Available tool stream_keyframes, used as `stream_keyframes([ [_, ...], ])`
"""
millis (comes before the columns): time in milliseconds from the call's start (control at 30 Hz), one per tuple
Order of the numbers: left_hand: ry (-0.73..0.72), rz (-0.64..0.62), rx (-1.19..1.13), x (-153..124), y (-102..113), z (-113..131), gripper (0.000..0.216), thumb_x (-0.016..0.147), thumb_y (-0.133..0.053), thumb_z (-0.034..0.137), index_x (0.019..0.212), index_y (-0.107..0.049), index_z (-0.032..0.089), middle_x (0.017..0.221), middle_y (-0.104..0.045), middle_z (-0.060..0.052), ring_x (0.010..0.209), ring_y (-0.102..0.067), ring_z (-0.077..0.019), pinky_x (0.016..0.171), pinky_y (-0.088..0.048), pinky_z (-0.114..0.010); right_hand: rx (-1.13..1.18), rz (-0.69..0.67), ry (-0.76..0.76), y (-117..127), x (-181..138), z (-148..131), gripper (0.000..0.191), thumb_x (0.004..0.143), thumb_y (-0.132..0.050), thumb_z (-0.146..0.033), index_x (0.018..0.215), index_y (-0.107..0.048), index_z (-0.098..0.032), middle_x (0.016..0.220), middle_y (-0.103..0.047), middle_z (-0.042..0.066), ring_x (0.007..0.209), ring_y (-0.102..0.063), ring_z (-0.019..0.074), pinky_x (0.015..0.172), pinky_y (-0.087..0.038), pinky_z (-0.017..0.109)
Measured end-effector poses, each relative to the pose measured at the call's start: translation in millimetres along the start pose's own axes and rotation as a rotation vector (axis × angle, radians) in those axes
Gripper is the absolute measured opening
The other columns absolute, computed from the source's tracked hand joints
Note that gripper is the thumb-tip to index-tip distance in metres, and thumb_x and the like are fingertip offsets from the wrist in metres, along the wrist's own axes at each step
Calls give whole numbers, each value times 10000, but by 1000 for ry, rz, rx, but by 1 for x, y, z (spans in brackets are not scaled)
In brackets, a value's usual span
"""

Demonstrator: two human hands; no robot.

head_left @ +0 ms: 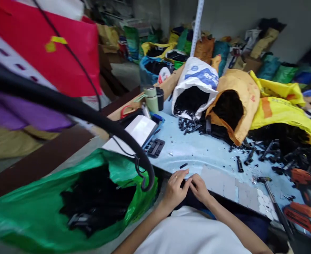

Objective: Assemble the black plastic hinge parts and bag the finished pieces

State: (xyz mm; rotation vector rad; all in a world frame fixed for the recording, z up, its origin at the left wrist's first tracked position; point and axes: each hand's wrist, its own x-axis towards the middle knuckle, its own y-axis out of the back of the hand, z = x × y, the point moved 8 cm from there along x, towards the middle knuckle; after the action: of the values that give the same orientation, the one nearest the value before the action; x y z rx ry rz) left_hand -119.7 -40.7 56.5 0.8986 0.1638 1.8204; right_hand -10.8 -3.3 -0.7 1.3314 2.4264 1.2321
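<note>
My left hand and my right hand meet at the near edge of the light blue table, fingertips pinched together. What they pinch is too small to make out. A small black piece lies on the table just beyond my left fingers. A green bag full of black parts sits at my lower left.
A white sack, an orange sack and a yellow sack spill black parts over the table. A hammer and an orange drill lie at right. A thick black hose crosses the left. Bottles stand behind.
</note>
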Motion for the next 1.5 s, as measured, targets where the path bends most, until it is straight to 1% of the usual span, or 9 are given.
stream_keyframes([
  [200, -20, -203, -51, 19, -80, 9, 269, 877, -426, 298, 1078, -564, 186, 871, -660, -69, 821, -638, -176, 749, -531, -302, -117, 174, -277, 74, -74, 50, 330, 904, -375, -399, 672, -517, -213, 622, -527, 22, 590, -496, 146, 581, -420, 268],
  [367, -50, -418, 5, 37, -157, 23, 308, 842, -482, 318, 1101, -547, 165, 993, -628, -101, 903, -620, -209, 792, -511, -335, -162, 288, -396, 109, -124, 79, 348, 900, -370, -418, 647, -494, -213, 602, -523, 16, 558, -492, 146, 554, -413, 266],
  [533, -58, -581, 114, 71, -227, 36, 374, 812, -524, 319, 1138, -524, 136, 1055, -599, -128, 989, -585, -236, 863, -467, -361, -152, 311, -370, 126, -136, 100, 327, 894, -385, -399, 659, -515, -210, 618, -531, 21, 584, -500, 150, 564, -410, 263],
  [633, -80, -585, 135, 73, -246, 39, 348, 819, -511, 320, 1117, -538, 143, 1047, -600, -122, 990, -582, -235, 865, -466, -367, -170, 358, -372, 154, -129, 127, 311, 885, -397, -399, 677, -522, -205, 650, -546, 27, 618, -514, 155, 584, -416, 265],
  [767, -148, -446, 156, 36, -230, 26, 288, 849, -457, 323, 1074, -561, 176, 1047, -611, -114, 1015, -573, -238, 861, -481, -400, -279, 393, -478, 215, -89, 184, 249, 867, -429, -351, 707, -536, -193, 711, -575, 37, 654, -524, 161, 609, -423, 271],
  [867, -194, -294, 252, -6, -194, 4, 289, 864, -427, 317, 1077, -562, 175, 1068, -613, -131, 1069, -550, -265, 880, -473, -447, -456, 304, -586, 255, -29, 230, 152, 847, -454, -249, 839, -580, -163, 861, -608, 78, 819, -543, 190, 720, -428, 290],
  [967, -223, -183, 368, -35, -163, -12, 312, 860, -428, 297, 1126, -536, 176, 1113, -599, -146, 1125, -515, -299, 897, -453, -491, -487, 294, -616, 283, 39, 266, 230, 853, -405, -166, 990, -587, -131, 1023, -594, 124, 974, -513, 209, 827, -391, 303],
  [1133, -221, -114, 447, -45, -150, -16, 348, 845, -444, 274, 1181, -506, 204, 1152, -589, -149, 1155, -496, -315, 874, -463, -496, -575, 206, -787, 294, 109, 316, 325, 830, -351, -60, 1021, -606, 1, 1039, -586, 257, 991, -520, 279, 825, -368, 364],
  [1500, -289, -61, 518, -43, -153, -8, 268, 821, -479, 256, 1047, -587, 159, 1087, -623, -134, 1096, -537, -266, 819, -457, -376, -789, 101, -1061, 294, 130, 361, 375, 872, -387, -200, 1123, -598, -19, 1104, -569, 274, 1024, -517, 340, 831, -350, 466],
])
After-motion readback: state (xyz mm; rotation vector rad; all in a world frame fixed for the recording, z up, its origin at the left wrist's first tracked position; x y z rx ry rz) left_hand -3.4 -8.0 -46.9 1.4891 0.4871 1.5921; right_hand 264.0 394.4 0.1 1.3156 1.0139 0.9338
